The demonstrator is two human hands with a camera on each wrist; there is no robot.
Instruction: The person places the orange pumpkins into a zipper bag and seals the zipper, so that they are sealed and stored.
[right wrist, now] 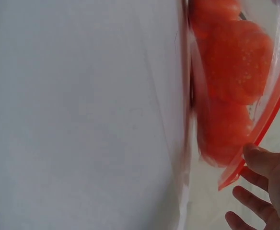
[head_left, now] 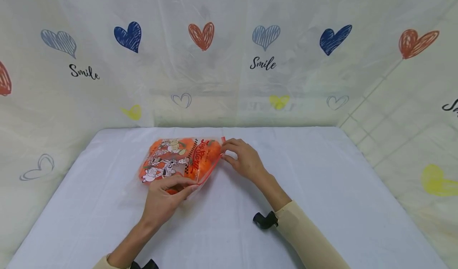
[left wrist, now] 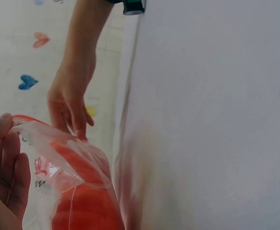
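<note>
A clear printed zip bag with cartoon figures and red lettering lies on the table, its opening edge turned right. Bright orange rounded things fill it; their kind is blurred by the plastic. Along that edge runs a red zip strip. My left hand pinches the strip's near end between thumb and fingers. At the far end, my right hand pinches the strip with thumb and index finger, the other fingers spread loosely in the right wrist view.
A white cloth covers the table. Behind it hangs a pale sheet printed with hearts and the word Smile. Black wrist cameras sit by both sleeve cuffs.
</note>
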